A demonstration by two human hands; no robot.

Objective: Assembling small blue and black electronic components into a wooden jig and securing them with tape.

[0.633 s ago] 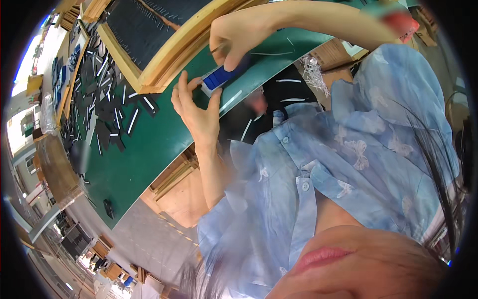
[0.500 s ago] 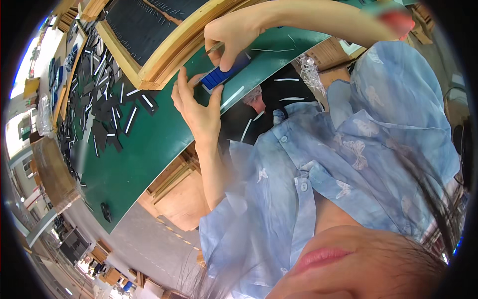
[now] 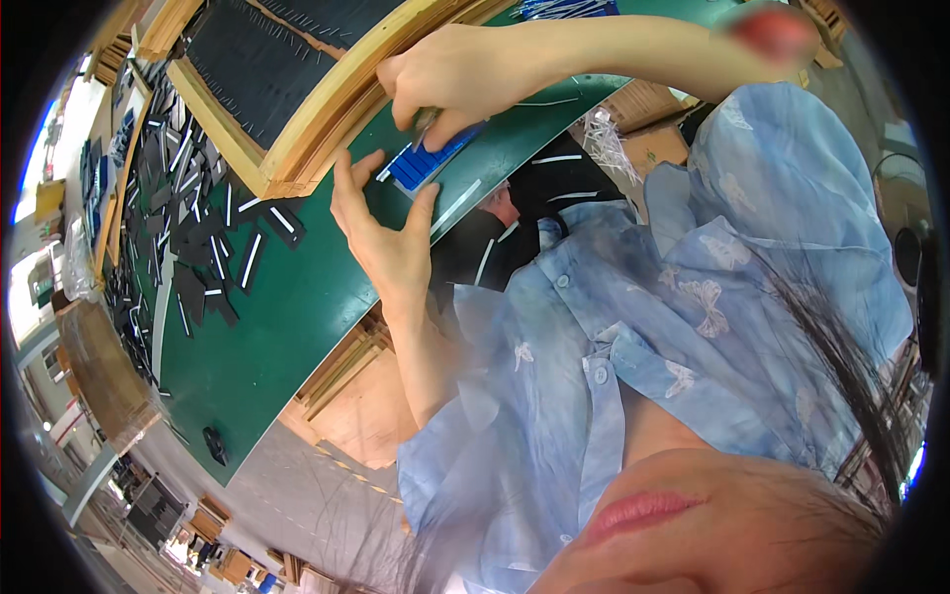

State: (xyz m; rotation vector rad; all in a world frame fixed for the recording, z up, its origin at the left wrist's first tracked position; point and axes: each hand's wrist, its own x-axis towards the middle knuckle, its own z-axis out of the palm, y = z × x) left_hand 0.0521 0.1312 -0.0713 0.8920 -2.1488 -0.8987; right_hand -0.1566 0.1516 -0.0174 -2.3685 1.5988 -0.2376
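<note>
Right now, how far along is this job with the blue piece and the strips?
Done: black strips fill the wooden tray. In hand: the left hand steadies a blue block on the green mat while the right hand presses it. Left: loose black strips piled on the mat.

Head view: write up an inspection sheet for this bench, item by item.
Surface: green mat on a bench, seen steeply tilted.
Job's things: blue ridged block on the mat; thin white strip beside it.
Clutter: heap of black and white strips at the mat's far side; wooden-framed tray of black pieces with pins.
Hands: left hand open, fingertips at the block; right hand pinching down on the block's top, what it pinches not clear.
Cables: nothing seen.
Surroundings: bundle of clear strips past the mat's edge; grey floor below.
</note>
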